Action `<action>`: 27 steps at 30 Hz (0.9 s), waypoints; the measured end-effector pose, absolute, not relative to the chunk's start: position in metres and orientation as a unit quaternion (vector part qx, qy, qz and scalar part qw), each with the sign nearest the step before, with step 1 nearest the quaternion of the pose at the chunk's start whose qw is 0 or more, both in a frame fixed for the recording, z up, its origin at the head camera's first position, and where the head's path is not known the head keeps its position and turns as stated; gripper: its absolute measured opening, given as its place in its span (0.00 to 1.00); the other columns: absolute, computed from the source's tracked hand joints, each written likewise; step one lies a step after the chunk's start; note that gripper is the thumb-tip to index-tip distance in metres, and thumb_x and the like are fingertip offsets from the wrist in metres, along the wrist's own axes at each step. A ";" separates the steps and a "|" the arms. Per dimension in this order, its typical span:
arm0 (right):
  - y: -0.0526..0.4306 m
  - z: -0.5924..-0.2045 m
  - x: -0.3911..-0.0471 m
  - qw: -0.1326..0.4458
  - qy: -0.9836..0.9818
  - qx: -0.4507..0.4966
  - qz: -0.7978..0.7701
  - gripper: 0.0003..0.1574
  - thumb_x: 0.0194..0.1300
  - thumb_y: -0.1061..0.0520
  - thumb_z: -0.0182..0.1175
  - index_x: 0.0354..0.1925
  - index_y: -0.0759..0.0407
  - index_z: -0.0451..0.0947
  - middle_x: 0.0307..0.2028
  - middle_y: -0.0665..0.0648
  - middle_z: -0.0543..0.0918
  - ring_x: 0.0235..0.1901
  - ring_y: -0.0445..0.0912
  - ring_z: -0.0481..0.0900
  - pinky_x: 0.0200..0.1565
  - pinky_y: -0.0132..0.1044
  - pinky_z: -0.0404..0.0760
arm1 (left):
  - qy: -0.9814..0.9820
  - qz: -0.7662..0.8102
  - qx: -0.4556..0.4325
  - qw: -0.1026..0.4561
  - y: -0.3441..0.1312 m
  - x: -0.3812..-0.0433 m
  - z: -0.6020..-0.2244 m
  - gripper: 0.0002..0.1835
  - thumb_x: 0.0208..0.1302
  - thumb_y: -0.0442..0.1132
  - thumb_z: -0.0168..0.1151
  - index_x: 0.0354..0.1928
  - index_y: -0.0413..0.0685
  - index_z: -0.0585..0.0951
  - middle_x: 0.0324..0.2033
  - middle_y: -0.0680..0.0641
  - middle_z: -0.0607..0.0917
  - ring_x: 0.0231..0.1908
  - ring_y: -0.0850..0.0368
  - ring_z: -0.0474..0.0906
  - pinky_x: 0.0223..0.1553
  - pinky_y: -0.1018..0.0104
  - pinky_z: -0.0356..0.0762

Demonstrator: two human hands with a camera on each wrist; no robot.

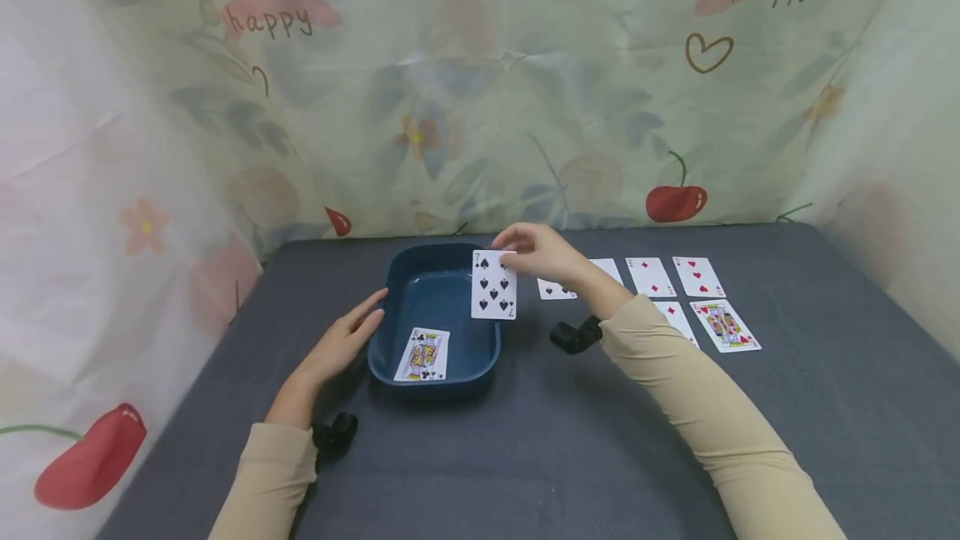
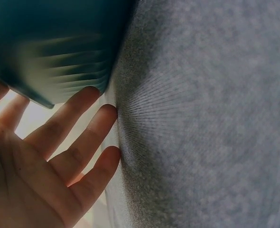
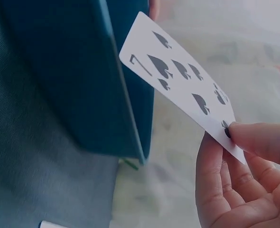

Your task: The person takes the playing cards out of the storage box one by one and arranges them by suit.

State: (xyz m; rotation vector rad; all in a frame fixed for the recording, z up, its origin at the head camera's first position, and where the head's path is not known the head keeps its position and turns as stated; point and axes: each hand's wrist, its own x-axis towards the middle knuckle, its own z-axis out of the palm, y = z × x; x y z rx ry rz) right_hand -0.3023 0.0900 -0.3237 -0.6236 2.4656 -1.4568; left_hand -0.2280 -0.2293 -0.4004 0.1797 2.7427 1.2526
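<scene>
My right hand pinches a seven of spades near one corner, thumb on the face and fingers behind. That card hangs over the right rim of a dark blue tray, and the right wrist view shows its face tilted beside the tray wall. Inside the tray, at the near end, lies a king of clubs. At the tray's left side is my left hand, fingers extended, fingertips right at the rim. In the left wrist view these fingers are straight and spread along the ribbed outer wall.
Right of the tray, face-up cards lie in two rows on the dark grey cloth, among them a red-suit card and a king of hearts. My right forearm hides some. A patterned curtain hangs behind the table.
</scene>
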 end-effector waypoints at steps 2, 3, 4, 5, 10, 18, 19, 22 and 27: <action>0.098 -0.324 -0.302 0.101 0.840 -0.207 -0.491 0.17 0.64 0.61 0.56 0.52 0.62 0.74 0.45 0.63 0.81 0.38 0.46 0.77 0.43 0.39 0.79 | 0.906 0.414 0.061 0.060 -0.230 -0.228 -0.401 0.28 0.73 0.54 0.39 0.72 0.64 0.54 0.72 0.42 0.55 0.70 0.39 0.54 0.67 0.37 0.52; 0.101 -0.325 -0.302 0.101 0.841 -0.204 -0.492 0.17 0.64 0.60 0.56 0.52 0.62 0.74 0.46 0.63 0.80 0.39 0.46 0.77 0.44 0.40 0.79 | 0.907 0.413 0.061 0.060 -0.230 -0.228 -0.401 0.28 0.73 0.55 0.39 0.72 0.64 0.53 0.72 0.42 0.55 0.70 0.39 0.54 0.67 0.37 0.52; 0.105 -0.326 -0.301 0.100 0.842 -0.202 -0.490 0.18 0.64 0.60 0.55 0.52 0.62 0.73 0.46 0.62 0.80 0.39 0.46 0.77 0.45 0.41 0.79 | 0.907 0.413 0.061 0.060 -0.230 -0.228 -0.401 0.28 0.73 0.55 0.39 0.72 0.64 0.53 0.72 0.42 0.55 0.70 0.39 0.54 0.67 0.37 0.52; 0.109 -0.327 -0.301 0.100 0.843 -0.200 -0.489 0.18 0.65 0.60 0.55 0.52 0.62 0.73 0.46 0.63 0.80 0.39 0.47 0.77 0.46 0.43 0.79 | 0.907 0.413 0.061 0.060 -0.230 -0.228 -0.401 0.28 0.73 0.55 0.39 0.72 0.64 0.53 0.72 0.42 0.55 0.70 0.39 0.54 0.67 0.37 0.51; 0.126 -0.334 -0.299 0.096 0.847 -0.183 -0.489 0.17 0.65 0.59 0.55 0.53 0.62 0.73 0.44 0.64 0.80 0.37 0.47 0.77 0.46 0.44 0.80 | 0.908 0.411 0.059 0.062 -0.230 -0.228 -0.401 0.29 0.72 0.57 0.39 0.72 0.64 0.53 0.72 0.42 0.55 0.70 0.39 0.54 0.67 0.37 0.52; 0.147 -0.349 -0.301 0.091 0.852 -0.159 -0.489 0.19 0.65 0.59 0.55 0.53 0.64 0.72 0.46 0.66 0.80 0.36 0.42 0.77 0.44 0.38 0.79 | 0.907 0.411 0.058 0.064 -0.230 -0.228 -0.401 0.31 0.70 0.61 0.38 0.72 0.65 0.53 0.72 0.42 0.55 0.70 0.39 0.54 0.67 0.37 0.52; 0.149 -0.350 -0.301 0.093 0.853 -0.158 -0.488 0.19 0.65 0.59 0.55 0.53 0.64 0.72 0.47 0.66 0.80 0.37 0.42 0.77 0.45 0.38 0.79 | 0.907 0.412 0.059 0.063 -0.230 -0.228 -0.401 0.31 0.70 0.61 0.38 0.72 0.65 0.53 0.72 0.42 0.55 0.70 0.40 0.54 0.67 0.38 0.53; 0.155 -0.355 -0.301 0.102 0.854 -0.149 -0.488 0.20 0.65 0.58 0.55 0.54 0.64 0.72 0.48 0.66 0.80 0.36 0.42 0.76 0.44 0.38 0.78 | 0.906 0.414 0.060 0.061 -0.230 -0.228 -0.402 0.30 0.71 0.60 0.39 0.72 0.64 0.53 0.72 0.42 0.56 0.70 0.40 0.55 0.67 0.38 0.53; 0.164 -0.365 -0.304 0.117 0.850 -0.146 -0.493 0.21 0.64 0.59 0.56 0.54 0.67 0.71 0.45 0.65 0.80 0.30 0.41 0.73 0.38 0.36 0.77 | 0.905 0.417 0.061 0.061 -0.230 -0.228 -0.401 0.30 0.71 0.59 0.39 0.72 0.63 0.54 0.72 0.42 0.56 0.70 0.40 0.55 0.67 0.38 0.53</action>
